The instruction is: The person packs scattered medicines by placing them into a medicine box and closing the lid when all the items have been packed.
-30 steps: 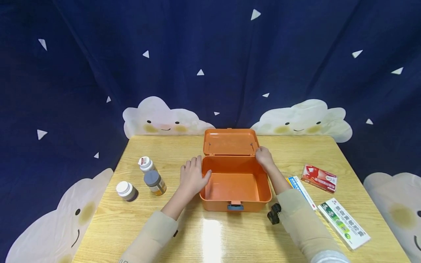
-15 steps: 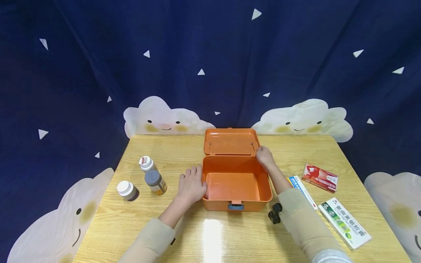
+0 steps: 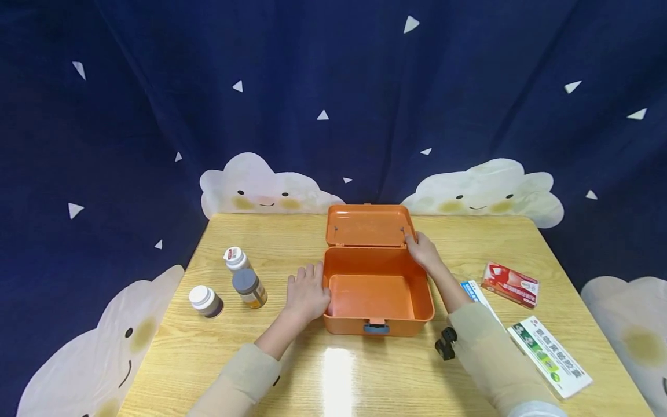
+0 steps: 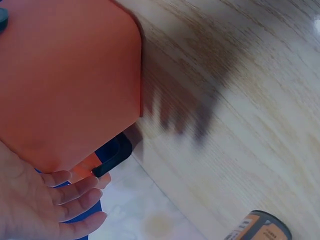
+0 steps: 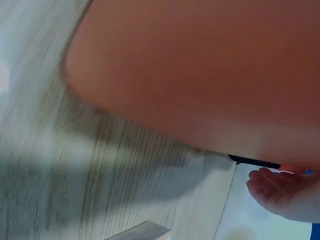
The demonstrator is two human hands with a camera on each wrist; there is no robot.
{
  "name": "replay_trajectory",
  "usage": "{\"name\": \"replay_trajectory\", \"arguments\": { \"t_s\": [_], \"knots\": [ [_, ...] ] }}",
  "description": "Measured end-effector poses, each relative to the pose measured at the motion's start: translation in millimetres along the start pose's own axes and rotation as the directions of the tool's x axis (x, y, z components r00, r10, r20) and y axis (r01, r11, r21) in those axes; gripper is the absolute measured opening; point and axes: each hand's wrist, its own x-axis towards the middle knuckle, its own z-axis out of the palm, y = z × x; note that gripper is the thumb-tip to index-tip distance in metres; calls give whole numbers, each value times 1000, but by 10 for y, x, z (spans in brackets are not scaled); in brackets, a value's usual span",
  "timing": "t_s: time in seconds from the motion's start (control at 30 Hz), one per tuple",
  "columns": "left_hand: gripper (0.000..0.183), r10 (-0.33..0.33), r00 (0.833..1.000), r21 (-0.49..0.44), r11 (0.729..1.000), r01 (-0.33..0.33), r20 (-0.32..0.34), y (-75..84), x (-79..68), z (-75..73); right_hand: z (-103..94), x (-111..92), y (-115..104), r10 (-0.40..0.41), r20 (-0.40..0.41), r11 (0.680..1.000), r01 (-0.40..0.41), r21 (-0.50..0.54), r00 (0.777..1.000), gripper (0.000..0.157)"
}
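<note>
An orange plastic storage box stands on the table, its lid tipped back and its inside bare. At the front is a grey-blue latch. My left hand lies along the left wall, thumb by the rim; its loosely bent fingers show below the box in the left wrist view, near a dark handle. At the back right corner, my right hand pinches the lid's right edge near the hinge, thumb on the inner face. Its bent fingers show in the right wrist view.
Left on the wooden table stand a white bottle, a grey-capped bottle and a white-capped dark jar. Right lie a red carton, a blue-white carton and a green-white carton. A dark blue curtain hangs behind.
My left thumb has moved from over the box's inside to its left rim. My right thumb has come onto the lid's edge. The box has stayed in place.
</note>
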Motion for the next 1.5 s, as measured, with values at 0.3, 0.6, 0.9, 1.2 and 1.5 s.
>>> {"name": "replay_trajectory", "arguments": {
  "t_s": [0.3, 0.6, 0.9, 1.2, 1.5],
  "knots": [
    [52, 11, 1000, 25, 1000, -11, -20, -2, 2, 15, -110, -149, 58, -204, -156, 956, 163, -242, 966, 55],
    [52, 10, 1000, 20, 1000, -9, -14, 2, 6, 19, -197, -318, 266, -434, -259, 832, 273, -484, 863, 47],
    [53, -3, 1000, 18, 1000, 3, 11, 6, 5, 9, -249, -485, 621, -409, -253, 815, 227, -533, 877, 58],
    [53, -5, 1000, 16, 1000, 5, 20, 5, 3, 15, -272, -663, 969, -228, -226, 845, 77, -529, 947, 73],
    [54, -5, 1000, 2, 1000, 5, 21, 4, -1, 5, -215, -783, 1224, -65, -206, 872, -44, -488, 976, 90]
  ]
}}
